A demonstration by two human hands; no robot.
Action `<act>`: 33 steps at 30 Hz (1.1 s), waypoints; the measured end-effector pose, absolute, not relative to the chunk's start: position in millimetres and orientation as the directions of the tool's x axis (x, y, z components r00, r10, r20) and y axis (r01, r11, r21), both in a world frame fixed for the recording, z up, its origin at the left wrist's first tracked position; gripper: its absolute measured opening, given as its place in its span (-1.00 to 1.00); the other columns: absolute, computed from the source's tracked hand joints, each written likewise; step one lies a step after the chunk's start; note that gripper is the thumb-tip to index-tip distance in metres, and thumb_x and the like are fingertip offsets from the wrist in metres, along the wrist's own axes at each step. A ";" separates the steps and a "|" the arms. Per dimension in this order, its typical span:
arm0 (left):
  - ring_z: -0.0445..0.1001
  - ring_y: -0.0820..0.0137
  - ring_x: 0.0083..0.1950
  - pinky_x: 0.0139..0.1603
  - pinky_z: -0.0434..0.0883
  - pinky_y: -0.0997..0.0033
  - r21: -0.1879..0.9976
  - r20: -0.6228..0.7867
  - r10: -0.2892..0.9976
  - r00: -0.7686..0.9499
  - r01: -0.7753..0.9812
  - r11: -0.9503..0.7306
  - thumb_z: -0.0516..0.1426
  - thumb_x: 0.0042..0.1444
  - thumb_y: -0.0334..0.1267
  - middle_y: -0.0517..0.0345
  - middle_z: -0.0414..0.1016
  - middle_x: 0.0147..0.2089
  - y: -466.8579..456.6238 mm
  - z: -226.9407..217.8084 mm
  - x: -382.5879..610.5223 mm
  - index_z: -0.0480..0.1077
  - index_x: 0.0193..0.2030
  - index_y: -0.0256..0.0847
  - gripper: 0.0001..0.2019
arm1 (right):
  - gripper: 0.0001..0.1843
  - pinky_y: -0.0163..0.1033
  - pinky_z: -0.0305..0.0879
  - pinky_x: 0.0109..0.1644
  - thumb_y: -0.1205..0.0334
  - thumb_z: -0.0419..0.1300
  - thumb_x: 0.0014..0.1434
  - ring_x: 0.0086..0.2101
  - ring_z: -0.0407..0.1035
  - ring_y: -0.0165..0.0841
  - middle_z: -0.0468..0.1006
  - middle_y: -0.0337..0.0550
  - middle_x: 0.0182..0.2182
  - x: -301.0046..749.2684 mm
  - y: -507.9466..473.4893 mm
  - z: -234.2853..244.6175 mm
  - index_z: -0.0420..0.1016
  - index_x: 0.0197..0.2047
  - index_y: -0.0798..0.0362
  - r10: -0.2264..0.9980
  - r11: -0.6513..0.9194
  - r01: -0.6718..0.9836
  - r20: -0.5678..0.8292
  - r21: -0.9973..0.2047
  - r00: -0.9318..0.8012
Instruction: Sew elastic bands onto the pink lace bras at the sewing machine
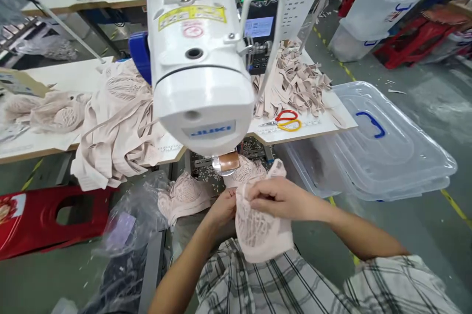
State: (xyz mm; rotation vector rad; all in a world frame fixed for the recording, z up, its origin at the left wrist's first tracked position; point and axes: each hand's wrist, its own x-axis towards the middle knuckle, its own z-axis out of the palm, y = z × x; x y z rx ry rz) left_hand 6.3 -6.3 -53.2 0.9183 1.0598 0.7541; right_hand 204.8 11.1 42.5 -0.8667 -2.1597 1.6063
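Close to my lap, a pale pink lace bra (pixel 258 233) hangs from my hands in front of the sewing machine (pixel 201 102). My right hand (pixel 275 198) is closed on its upper edge, thumb and fingers pinching the fabric. To the left, my left hand (pixel 224 205) pinches the bra's edge, its fingertips partly hidden. Another part of the pale lace (pixel 247 170) lies beyond the hands, under the machine head. A moulded lace cup (pixel 186 198) rests left of my left hand; whether it joins the held piece I cannot tell.
Small scissors (pixel 285 121) with red and yellow handles lie on the right tabletop, near a heap of pale fabric strips (pixel 295 82). Bra pieces (pixel 118 122) drape over the left table edge. A lidded clear bin (pixel 391 141) stands right, a red stool (pixel 84 215) left.
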 end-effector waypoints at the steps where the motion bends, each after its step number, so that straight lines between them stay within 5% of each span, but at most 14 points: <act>1: 0.39 0.38 -0.47 -0.37 0.41 0.35 0.898 -0.382 0.869 0.316 -0.097 0.430 0.27 -0.06 0.27 0.13 0.43 -0.53 -5.2 -53.6 16.8 0.41 -0.49 -0.25 -0.47 | -0.75 -0.34 0.18 -0.41 0.11 0.12 0.30 -0.48 0.33 -0.45 0.51 -0.27 -0.50 216.4 10.7 49.0 0.56 -0.21 0.04 0.641 0.162 0.301 -0.132 -0.940 -0.756; 4: 0.34 0.46 -0.43 -0.34 0.37 0.43 0.904 -0.370 0.900 0.232 -0.133 0.406 0.20 0.06 0.27 0.19 0.42 -0.45 -5.8 -53.8 37.5 0.39 -0.39 -0.23 -0.49 | -0.72 -0.31 0.14 -0.43 0.01 0.16 0.27 -0.52 0.31 -0.42 0.49 -0.27 -0.53 240.9 35.5 53.2 0.57 -0.25 0.01 0.699 0.195 0.447 -0.196 -0.873 -0.687; 7: 0.30 0.45 -0.39 -0.34 0.29 0.47 0.924 -0.356 0.920 0.167 -0.088 0.373 0.22 0.09 0.18 0.23 0.36 -0.42 -9.6 -49.8 50.2 0.35 -0.38 -0.21 -0.56 | -0.71 -0.26 0.15 -0.33 -0.02 0.20 0.24 -0.40 0.36 -0.34 0.55 -0.16 -0.40 245.9 103.8 41.9 0.48 -0.28 0.05 0.969 0.149 0.741 -0.054 -0.655 -0.242; 10: 0.26 0.43 -0.39 -0.36 0.25 0.45 0.956 -0.293 0.931 0.216 0.051 0.289 0.17 0.15 0.14 0.23 0.32 -0.44 -16.5 -42.2 62.4 0.34 -0.37 -0.20 -0.60 | -0.70 -0.20 0.18 -0.24 0.01 0.20 0.25 -0.27 0.40 -0.23 0.58 -0.01 -0.22 235.0 187.9 29.5 0.43 -0.14 0.09 0.994 -0.002 0.847 0.088 -0.532 0.058; 15: 0.22 0.41 -0.42 -0.37 0.20 0.43 0.969 -0.180 0.966 0.187 0.202 0.142 0.05 0.25 0.10 0.23 0.24 -0.48 -26.1 -35.4 64.0 0.27 -0.44 -0.17 -0.60 | -0.85 0.00 0.22 0.00 0.26 0.29 0.10 -0.04 0.38 0.02 0.56 0.18 -0.14 219.2 270.2 26.6 0.42 -0.27 0.10 0.988 -0.115 0.746 0.006 -0.656 0.157; 19: 0.26 0.41 -0.42 -0.37 0.24 0.43 0.966 -0.157 0.979 0.130 0.228 0.124 0.06 0.26 0.09 0.23 0.27 -0.47 -27.7 -37.6 49.7 0.30 -0.41 -0.16 -0.62 | -0.77 -0.05 0.27 -0.05 0.30 0.25 0.12 -0.14 0.39 -0.10 0.51 -0.01 -0.38 232.5 269.2 33.9 0.29 -0.50 0.02 0.992 -0.100 0.587 -0.034 -0.803 0.122; 24: 0.39 0.39 -0.40 -0.34 0.33 0.43 0.960 0.033 0.997 0.076 0.277 -0.053 0.06 0.31 -0.08 0.19 0.42 -0.40 -24.7 -26.1 39.7 0.42 -0.01 -0.16 -0.73 | -0.63 -0.28 0.29 -0.37 -0.10 0.23 0.14 -0.48 0.27 -0.43 0.36 -0.29 -0.53 244.0 194.8 31.9 0.26 -0.46 -0.02 0.980 -0.122 0.228 -0.154 -0.966 -0.129; 29: 0.53 0.33 -0.25 -0.23 0.41 0.40 0.895 0.188 0.967 0.172 0.375 -0.241 0.08 0.30 -0.18 0.03 0.58 -0.22 -15.5 1.8 31.0 0.49 -0.09 -0.20 -0.79 | -0.49 -0.34 0.22 -0.49 -0.23 0.39 -0.15 -0.57 0.19 -0.52 0.41 -0.31 -0.53 214.6 79.1 9.9 0.38 -0.43 0.02 0.875 -0.304 -0.037 -0.264 -0.952 -0.405; 33: 0.44 0.39 -0.40 -0.35 0.34 0.43 0.873 0.109 0.960 0.259 0.438 -0.217 0.04 0.33 -0.16 0.12 0.51 -0.42 -11.9 10.5 27.2 0.50 -0.32 -0.20 -0.72 | -0.60 -0.33 0.22 -0.45 -0.13 0.38 0.01 -0.54 0.22 -0.50 0.44 -0.31 -0.56 199.7 31.6 2.3 0.52 -0.39 0.06 0.845 -0.356 -0.052 -0.297 -0.933 -0.444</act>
